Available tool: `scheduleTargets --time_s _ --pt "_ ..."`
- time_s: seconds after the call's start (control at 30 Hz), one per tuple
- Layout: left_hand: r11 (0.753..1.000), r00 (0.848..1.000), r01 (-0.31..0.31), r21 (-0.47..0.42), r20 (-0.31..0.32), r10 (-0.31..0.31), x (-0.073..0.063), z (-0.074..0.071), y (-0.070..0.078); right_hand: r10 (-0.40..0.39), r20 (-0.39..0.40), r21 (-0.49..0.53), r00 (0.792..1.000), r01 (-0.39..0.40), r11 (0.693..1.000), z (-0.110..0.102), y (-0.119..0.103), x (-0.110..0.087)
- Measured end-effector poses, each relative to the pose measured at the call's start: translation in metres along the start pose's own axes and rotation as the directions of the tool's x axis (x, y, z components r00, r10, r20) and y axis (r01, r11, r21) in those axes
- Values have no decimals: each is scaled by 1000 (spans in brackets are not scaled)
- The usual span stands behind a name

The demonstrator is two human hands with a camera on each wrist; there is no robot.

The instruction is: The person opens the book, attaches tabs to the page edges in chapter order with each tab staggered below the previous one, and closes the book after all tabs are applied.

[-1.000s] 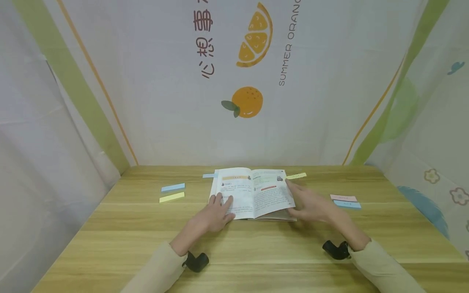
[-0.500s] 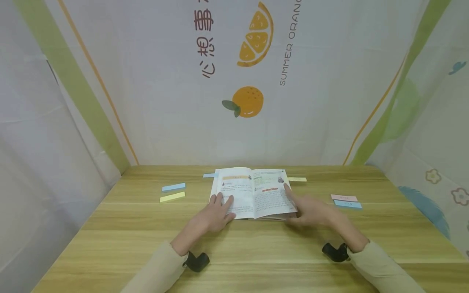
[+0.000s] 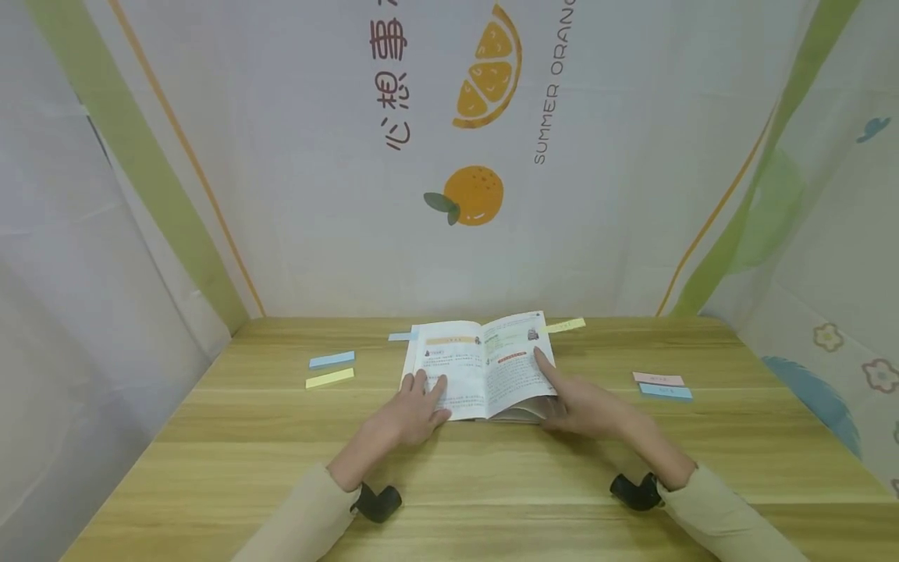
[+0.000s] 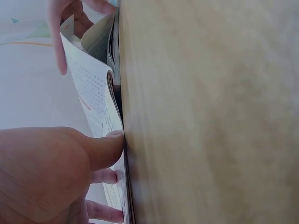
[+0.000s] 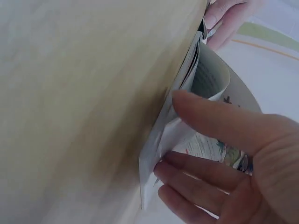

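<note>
An open book (image 3: pixel 456 367) with printed pages lies on the wooden table. My left hand (image 3: pixel 416 412) rests on its left page, fingers spread and thumb at the lower edge; the left wrist view shows that thumb (image 4: pixel 110 147) pressing on the paper. On the other side, my right hand (image 3: pixel 583 402) holds the raised right page (image 3: pixel 516 367) near its outer edge, with the index finger lying over the print. In the right wrist view the thumb (image 5: pixel 201 112) and curled fingers are among the loose page edges. Lower pages and the cover stay beneath, partly hidden by this hand.
A blue tab (image 3: pixel 401 336) sticks out from the book's left side and a yellow tab (image 3: pixel 566 325) from its right. Blue (image 3: pixel 332 360) and yellow strips (image 3: pixel 329 378) lie at left, pink (image 3: pixel 657 379) and blue strips (image 3: pixel 666 392) at right. A printed curtain (image 3: pixel 337 234) hangs behind.
The right page first dipped, then rose and tilted up toward the spine, its yellow tab rising with it. My right hand has shifted slightly left. The left hand has stayed put.
</note>
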State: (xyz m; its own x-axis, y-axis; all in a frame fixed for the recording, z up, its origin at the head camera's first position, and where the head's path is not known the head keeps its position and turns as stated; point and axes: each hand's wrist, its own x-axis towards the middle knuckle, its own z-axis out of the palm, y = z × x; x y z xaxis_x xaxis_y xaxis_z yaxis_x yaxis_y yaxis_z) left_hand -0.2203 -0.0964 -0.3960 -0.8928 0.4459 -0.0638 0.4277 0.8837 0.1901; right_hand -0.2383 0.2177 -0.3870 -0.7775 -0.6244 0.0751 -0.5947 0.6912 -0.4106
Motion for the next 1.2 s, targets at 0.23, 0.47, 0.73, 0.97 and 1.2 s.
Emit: scheduleTargets --time_s 0.23,0.47,0.73,0.97,1.2 --pt "1000 1000 -7 13 4 7 0 -1 1 106 -40 19 994 -106 994 -11 -2 -2" --pt "1000 1000 -9 9 3 9 -2 -3 2 83 -64 10 994 -83 997 -22 -3 -5" --pt "1000 1000 -7 -1 7 7 -2 -1 1 46 -41 -5 998 -46 999 -21 1 -5" --pt "1000 1000 -11 4 13 11 -1 -1 0 48 -28 199 998 -41 979 -17 0 -2" --pt "1000 1000 -10 -28 13 10 -2 -5 0 67 -144 466 987 8 885 -13 -6 5"
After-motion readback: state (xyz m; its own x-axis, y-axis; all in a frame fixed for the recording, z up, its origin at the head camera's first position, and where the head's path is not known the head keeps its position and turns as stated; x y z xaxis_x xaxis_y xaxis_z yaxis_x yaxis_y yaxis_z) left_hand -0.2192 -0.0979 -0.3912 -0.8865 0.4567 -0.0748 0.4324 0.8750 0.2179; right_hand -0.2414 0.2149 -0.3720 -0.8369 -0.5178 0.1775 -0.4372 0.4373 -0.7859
